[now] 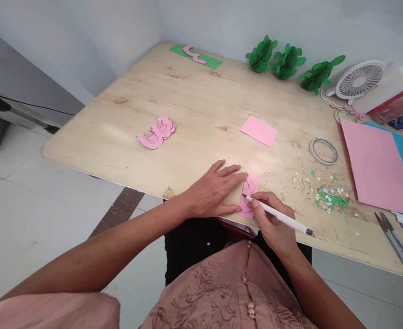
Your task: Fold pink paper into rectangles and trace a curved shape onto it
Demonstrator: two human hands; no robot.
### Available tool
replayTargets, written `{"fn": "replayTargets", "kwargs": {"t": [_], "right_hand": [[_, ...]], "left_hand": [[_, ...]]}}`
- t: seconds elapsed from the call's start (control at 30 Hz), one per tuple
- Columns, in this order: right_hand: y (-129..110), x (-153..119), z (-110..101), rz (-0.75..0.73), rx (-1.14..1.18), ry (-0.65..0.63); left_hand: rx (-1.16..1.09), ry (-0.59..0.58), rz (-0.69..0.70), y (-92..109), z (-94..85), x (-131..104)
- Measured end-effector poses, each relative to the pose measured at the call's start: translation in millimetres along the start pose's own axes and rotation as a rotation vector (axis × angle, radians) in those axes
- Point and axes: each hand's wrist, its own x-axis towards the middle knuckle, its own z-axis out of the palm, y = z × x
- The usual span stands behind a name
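Observation:
A small pink paper piece (pixel 247 213) with curved dark outlines lies at the table's front edge. My left hand (pixel 215 191) rests flat with fingers spread, its fingertips at the paper's left side. In my right hand (pixel 273 219) is a white pen (pixel 285 220), its tip touching the paper near the middle. Farther back lies a blank pink rectangle stack (pixel 259 131). A pile of scalloped pink cutouts (pixel 156 133) sits to the left.
Green paper shapes (pixel 286 62) stand at the back beside a white fan (pixel 361 81). On the right are a tape roll (pixel 324 151), green and white scraps (pixel 331 200), large pink paper (pixel 381 169) and grey snips (pixel 395 242). A green strip (pixel 212 62) lies far back.

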Motion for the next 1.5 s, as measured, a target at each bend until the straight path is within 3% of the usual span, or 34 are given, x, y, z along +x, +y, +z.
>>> {"fn": "replayTargets", "kwargs": {"t": [1.5], "right_hand": [[4.0, -4.6, 0.8, -0.052, -0.036, 0.055]], "left_hand": [[0.145, -0.029, 0.086, -0.2, -3.5, 1.6]]}}
